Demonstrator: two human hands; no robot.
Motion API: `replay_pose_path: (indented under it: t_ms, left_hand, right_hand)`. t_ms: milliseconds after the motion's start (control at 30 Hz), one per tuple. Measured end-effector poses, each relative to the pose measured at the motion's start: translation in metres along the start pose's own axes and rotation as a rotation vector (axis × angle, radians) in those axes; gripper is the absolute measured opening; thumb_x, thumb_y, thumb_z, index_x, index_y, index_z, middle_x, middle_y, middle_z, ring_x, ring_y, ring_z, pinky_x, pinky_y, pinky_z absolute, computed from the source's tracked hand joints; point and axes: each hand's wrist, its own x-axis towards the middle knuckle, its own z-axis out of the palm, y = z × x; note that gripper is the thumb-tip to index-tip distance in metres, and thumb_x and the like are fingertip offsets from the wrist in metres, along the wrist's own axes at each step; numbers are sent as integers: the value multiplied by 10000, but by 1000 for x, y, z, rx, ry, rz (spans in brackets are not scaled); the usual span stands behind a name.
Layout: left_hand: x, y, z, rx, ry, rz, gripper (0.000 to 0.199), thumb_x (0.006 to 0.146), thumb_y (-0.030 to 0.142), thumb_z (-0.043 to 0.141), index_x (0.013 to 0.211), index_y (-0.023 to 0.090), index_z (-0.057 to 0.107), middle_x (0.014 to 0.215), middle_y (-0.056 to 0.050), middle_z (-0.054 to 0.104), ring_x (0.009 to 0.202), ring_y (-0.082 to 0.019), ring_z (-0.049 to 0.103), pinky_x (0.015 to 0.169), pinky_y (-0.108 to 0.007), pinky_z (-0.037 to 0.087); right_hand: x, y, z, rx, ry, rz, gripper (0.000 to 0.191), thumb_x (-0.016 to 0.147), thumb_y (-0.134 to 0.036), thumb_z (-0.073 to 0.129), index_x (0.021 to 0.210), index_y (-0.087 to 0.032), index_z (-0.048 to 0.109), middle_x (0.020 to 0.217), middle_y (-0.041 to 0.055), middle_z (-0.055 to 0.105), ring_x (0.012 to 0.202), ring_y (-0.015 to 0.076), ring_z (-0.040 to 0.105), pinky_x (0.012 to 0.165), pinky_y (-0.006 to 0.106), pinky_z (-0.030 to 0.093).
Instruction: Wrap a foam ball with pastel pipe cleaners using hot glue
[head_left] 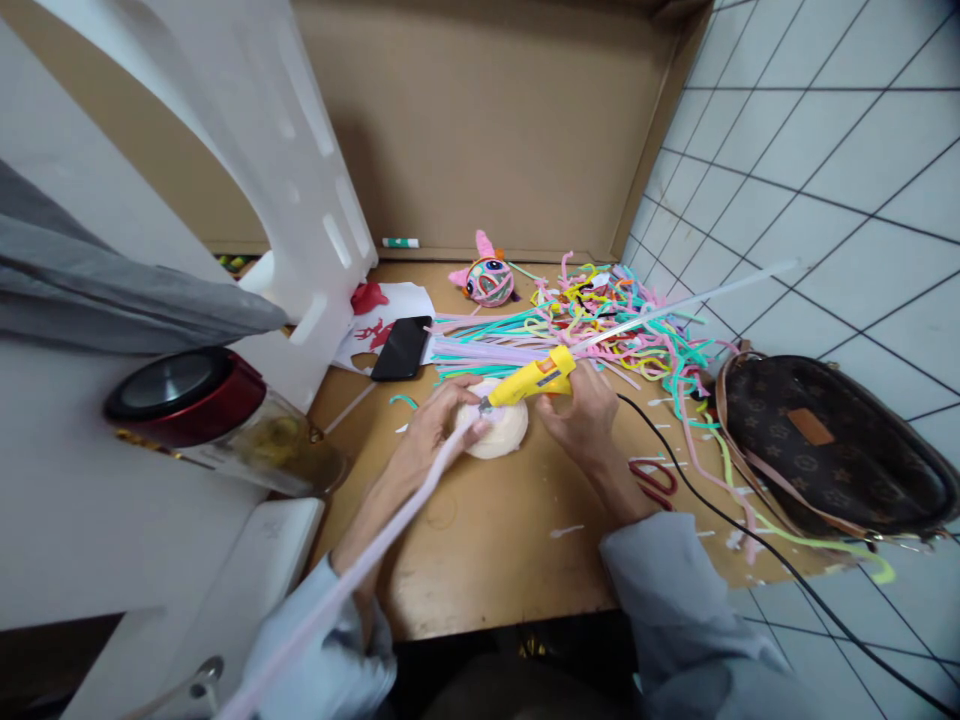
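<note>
Two bare hands work over one wooden table (487,575). The left hand (431,430) holds one cream ball (508,437) at its left side, the fingers curled close on it and the thumb lying over the front; one pale lilac fuzzy strip (382,545) runs from the ball down across the left forearm. The right hand (589,415) is wrapped round the handle of one yellow glue gun (536,376), a closed, full grip, and its single nozzle points at the top of the ball, where the strip's end is — whether it touches cannot be told. One long clear glue stick (690,305) juts from the gun's back, and one black cord (675,462) trails off to the right.

Beyond the hands lies one heap of fuzzy stems (615,325) in pink, teal, yellow and lilac, too many to count. Behind its left end sits one round toy (491,285) with two pink points on top. To the left are one black phone (402,348), partly on one white sheet (416,300) with red shapes, and one green-and-white marker (400,242). Right of the right forearm lies one pair of red-handled scissors (654,482); farther right, one brown patterned bag (847,450) — and at far left, one clear jar (281,435) with a red-and-black lid
</note>
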Motion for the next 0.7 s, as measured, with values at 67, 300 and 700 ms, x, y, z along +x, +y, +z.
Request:
replay_pose_path:
  t_ms: [67, 300, 700]
  left_hand:
    - [0, 0, 0, -6, -5, 0, 302, 952, 478, 466, 1014, 206, 582, 1303, -131, 610, 1284, -275, 535, 1058, -432, 422]
    - [-2, 1, 1, -29, 19, -32, 370, 1010, 427, 309, 1026, 196, 597, 1324, -127, 591, 1274, -245, 529, 1073, -413, 402]
    - [-3, 0, 0, -44, 18, -57, 399, 1010, 450, 316, 1080, 211, 627, 1352, -112, 585, 1282, -243, 526, 1105, -416, 393]
  right_hand:
    - [0, 0, 0, 2, 7, -2, 127, 732, -214, 544, 836, -232, 473, 726, 31, 532, 678, 219, 493, 605, 327, 355]
    - [-1, 1, 1, 38, -33, 53, 144, 722, -210, 550, 856, -225, 499, 755, 32, 521, 724, 221, 497, 641, 323, 358]
    - [0, 1, -1, 59, -58, 77, 96, 748, -214, 547, 839, -225, 516, 754, 41, 535, 720, 228, 509, 633, 335, 395]
